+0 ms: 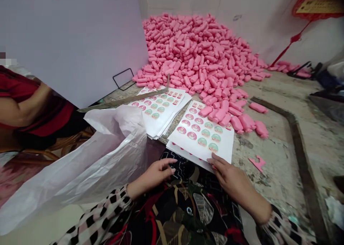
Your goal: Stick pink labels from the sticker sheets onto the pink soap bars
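My left hand [156,174] hovers over my lap beside the table edge, with thumb and forefinger apart and nothing between them. At the near edge of a white sticker sheet [180,135], my right hand [233,180] has its fingertips pinched on the paper; part of the grip is hidden. Round pink and green stickers run in rows across this sheet, and other sheets show beneath it. Several pink bottle-shaped pieces [221,110] lie on its far right corner. A second stack of sticker sheets [158,121] lies to the left.
A large heap of pink pieces [193,51] rises against the wall. A metal strip [126,99] lies across the left stack. White plastic sheeting [107,166] hangs at the left, near a person in a red top [16,101]. A bar [298,141] and a pink hook-shaped piece [258,163] lie right.
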